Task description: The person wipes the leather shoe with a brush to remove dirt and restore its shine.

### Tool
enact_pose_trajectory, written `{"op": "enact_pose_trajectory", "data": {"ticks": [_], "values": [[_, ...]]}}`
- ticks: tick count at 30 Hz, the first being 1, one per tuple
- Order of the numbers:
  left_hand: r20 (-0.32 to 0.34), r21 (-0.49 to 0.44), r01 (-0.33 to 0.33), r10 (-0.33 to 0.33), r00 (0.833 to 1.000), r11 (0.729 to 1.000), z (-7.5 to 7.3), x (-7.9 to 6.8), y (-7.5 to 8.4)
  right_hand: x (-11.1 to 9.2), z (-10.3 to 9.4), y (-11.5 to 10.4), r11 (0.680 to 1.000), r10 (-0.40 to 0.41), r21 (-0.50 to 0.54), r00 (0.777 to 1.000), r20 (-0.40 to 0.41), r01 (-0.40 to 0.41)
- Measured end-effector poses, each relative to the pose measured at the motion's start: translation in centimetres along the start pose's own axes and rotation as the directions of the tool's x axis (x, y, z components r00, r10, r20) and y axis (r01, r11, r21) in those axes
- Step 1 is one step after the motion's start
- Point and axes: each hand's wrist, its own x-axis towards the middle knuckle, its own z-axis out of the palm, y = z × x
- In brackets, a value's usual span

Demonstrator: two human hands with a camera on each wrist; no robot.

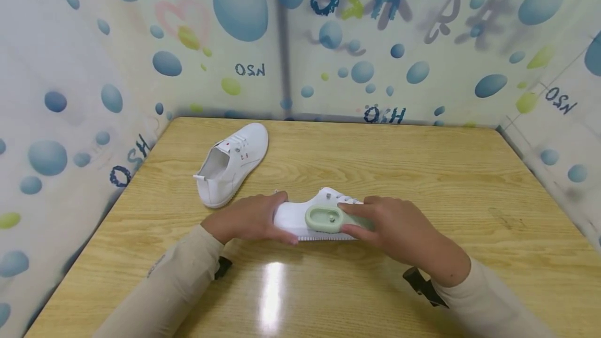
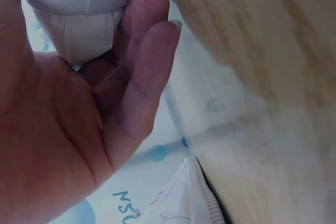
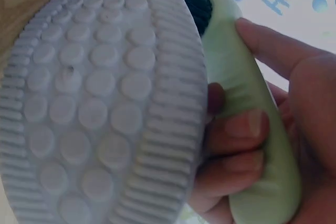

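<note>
The right hand [image 1: 396, 228] is gripping a green brush [image 1: 324, 218] by its handle, fingers curled; the left hand [image 1: 253, 218] is clasping a white shoe [image 1: 292, 217] round the heel, over the middle of the tabletop [image 1: 446, 171]. The shoe is looking light and pliable, best held at its firmer heel. A second shoe [image 1: 246, 147] is lying toward the far left corner.

there are two shoes [image 1: 237, 166] [image 1: 292, 218], one brush [image 1: 335, 219] and two hands [image 1: 251, 218] [image 1: 401, 226].

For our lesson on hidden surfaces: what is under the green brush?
Dark bristles show under the green brush, with the held white shoe beneath. The covered patch of shoe cannot be seen.
</note>
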Motion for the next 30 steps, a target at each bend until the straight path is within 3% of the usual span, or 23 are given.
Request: {"op": "enact_pose_trajectory", "data": {"ticks": [8,22,30], "values": [[0.0,0.004,0.009,-0.009,1.0,1.0,0.2,0.0,-0.1,-0.9,-2.1,1.0,0.999,0.052,-0.004,0.994,0.092,-0.052],[-0.006,-0.001,-0.01,0.01,1.0,1.0,0.0,0.2,0.0,0.0,0.4,-0.2,0.999,-0.05,-0.018,0.997,-0.052,0.049],[-0.003,0.001,0.003,-0.003,1.0,1.0,0.0,0.1,0.1,-0.6,-1.1,0.7,1.0,0.007,-0.004,0.999,0.049,-0.007]]}}
